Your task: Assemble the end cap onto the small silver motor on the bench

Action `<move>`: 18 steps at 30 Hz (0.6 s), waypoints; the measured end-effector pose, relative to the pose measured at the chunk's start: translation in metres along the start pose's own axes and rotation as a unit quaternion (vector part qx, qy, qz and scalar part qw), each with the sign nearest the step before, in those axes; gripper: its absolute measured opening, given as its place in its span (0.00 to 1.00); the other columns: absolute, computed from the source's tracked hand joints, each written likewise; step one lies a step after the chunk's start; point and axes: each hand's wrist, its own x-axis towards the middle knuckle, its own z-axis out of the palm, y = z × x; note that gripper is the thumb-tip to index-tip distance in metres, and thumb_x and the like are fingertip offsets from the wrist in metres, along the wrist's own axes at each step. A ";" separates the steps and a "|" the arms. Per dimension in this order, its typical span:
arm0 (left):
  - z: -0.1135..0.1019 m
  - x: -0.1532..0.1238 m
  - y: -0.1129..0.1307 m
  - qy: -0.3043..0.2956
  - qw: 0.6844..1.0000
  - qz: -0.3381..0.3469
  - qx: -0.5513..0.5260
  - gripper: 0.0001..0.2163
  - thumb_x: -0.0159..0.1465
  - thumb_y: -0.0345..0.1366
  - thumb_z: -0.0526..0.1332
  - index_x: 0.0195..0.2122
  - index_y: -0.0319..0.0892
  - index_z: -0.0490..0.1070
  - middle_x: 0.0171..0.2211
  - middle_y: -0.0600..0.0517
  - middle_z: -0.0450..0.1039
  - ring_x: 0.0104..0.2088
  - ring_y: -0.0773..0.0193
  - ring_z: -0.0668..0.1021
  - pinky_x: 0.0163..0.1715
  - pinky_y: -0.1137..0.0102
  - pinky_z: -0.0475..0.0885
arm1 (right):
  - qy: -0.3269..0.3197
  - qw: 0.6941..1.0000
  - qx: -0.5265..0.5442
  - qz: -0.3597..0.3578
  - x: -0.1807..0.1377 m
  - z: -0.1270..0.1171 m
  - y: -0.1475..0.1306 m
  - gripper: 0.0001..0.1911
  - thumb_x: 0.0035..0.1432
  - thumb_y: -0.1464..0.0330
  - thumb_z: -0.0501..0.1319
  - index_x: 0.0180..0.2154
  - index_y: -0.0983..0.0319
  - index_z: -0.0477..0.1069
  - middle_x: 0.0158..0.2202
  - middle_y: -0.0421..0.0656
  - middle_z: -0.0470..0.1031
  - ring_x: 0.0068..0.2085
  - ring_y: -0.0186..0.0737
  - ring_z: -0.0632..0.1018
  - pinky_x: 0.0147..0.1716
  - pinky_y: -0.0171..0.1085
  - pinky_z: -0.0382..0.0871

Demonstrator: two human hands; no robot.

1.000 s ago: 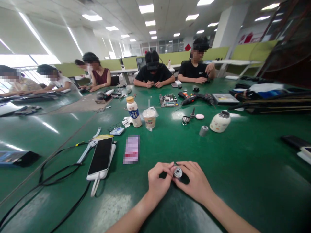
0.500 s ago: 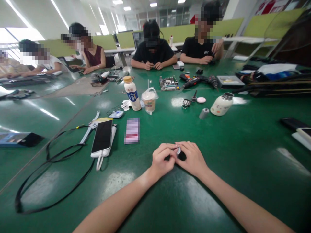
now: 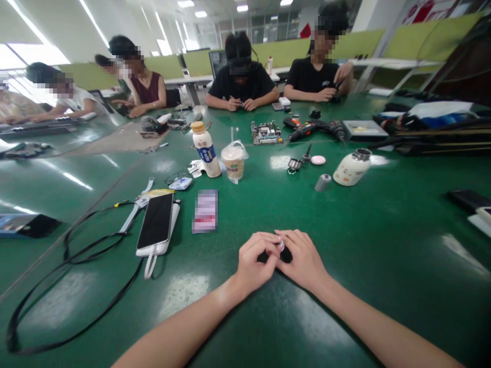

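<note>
Just above the green table (image 3: 245, 209), my left hand (image 3: 256, 259) and my right hand (image 3: 303, 258) meet at the fingertips. Between them sits a small shiny round piece (image 3: 281, 246), pale and glossy; its kind is too small to make out. Fingers of both hands are curled and pressed around it, and they partly cover it. Beyond the hands, a grey metal cylinder (image 3: 322, 182) stands near a tilted white flask (image 3: 352, 166) with an uncapped steel mouth. A pink oval piece (image 3: 318, 160) and a small metal-framed part (image 3: 294, 164) lie farther back.
To the left are a phone (image 3: 156, 220) on a white power bank, a black lanyard (image 3: 69, 260), another phone (image 3: 205, 210), a milk bottle (image 3: 206, 151) and a plastic cup (image 3: 233, 161). A circuit board (image 3: 266, 133) and power drill (image 3: 326, 129) lie farther off. Several people sit around the table.
The small round piece has turned a little between my fingers and shows more of its glossy face. My view has shifted slightly; both hands stay together.
</note>
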 end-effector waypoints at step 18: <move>-0.005 0.009 -0.003 -0.012 0.996 -0.074 0.057 0.02 0.57 0.31 0.68 0.30 0.46 0.79 0.33 0.50 0.78 0.42 0.57 0.75 0.45 0.59 0.71 | -0.004 0.999 0.038 0.003 0.000 -0.004 -0.001 0.14 0.54 0.68 0.64 0.44 0.60 0.74 0.46 0.48 0.76 0.46 0.49 0.75 0.45 0.48 0.68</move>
